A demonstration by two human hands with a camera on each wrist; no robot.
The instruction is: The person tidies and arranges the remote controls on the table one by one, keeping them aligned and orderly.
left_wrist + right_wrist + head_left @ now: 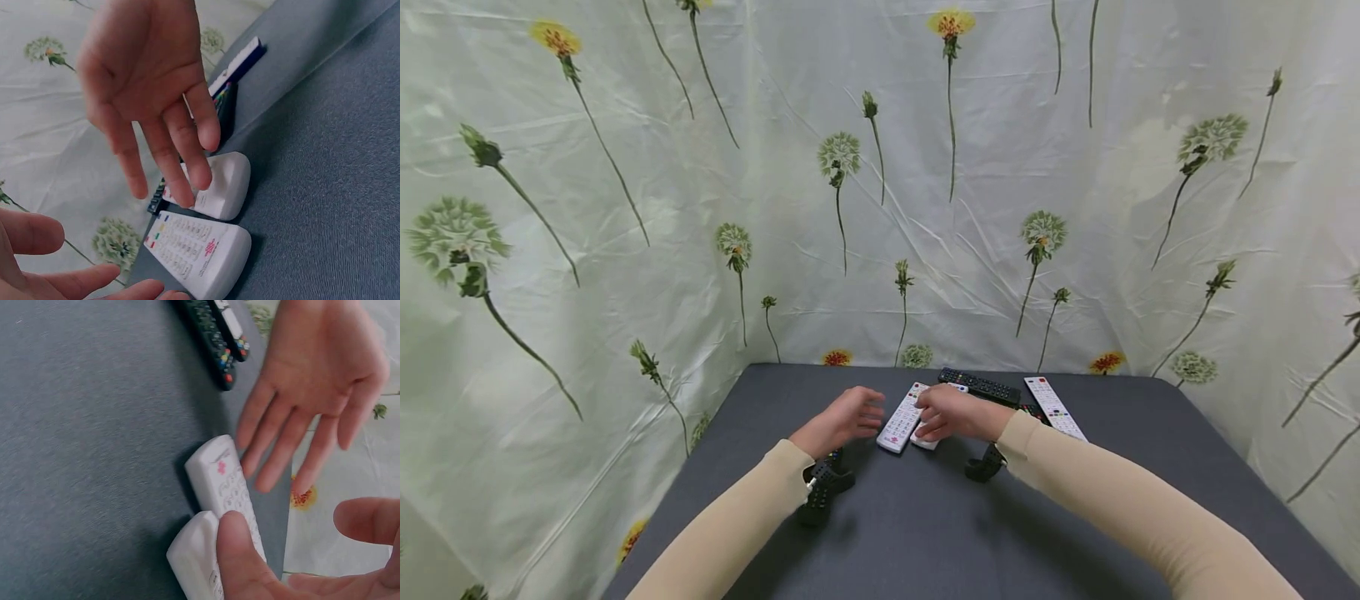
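Both bare hands hover over a grey table. My left hand [848,414] has relaxed, spread fingers and nothing in it, left of a white remote control [898,423]. My right hand [953,412] is over a second white remote control [927,437] and partly hides it. In the left wrist view, the right hand [156,75] shows its palm, its fingers hanging down loosely. The right hand's thumb [236,547] overlaps the second white remote [192,556] in the right wrist view. Beneath my left wrist lies a black remote control [816,507], partly covered by the wrist strap.
A black remote [981,387] lies at the back behind the right hand. Farther right, a long white remote [1054,408] lies beside another black remote [1033,412]. A flowered cloth [880,208] hangs behind and around the grey table [917,533].
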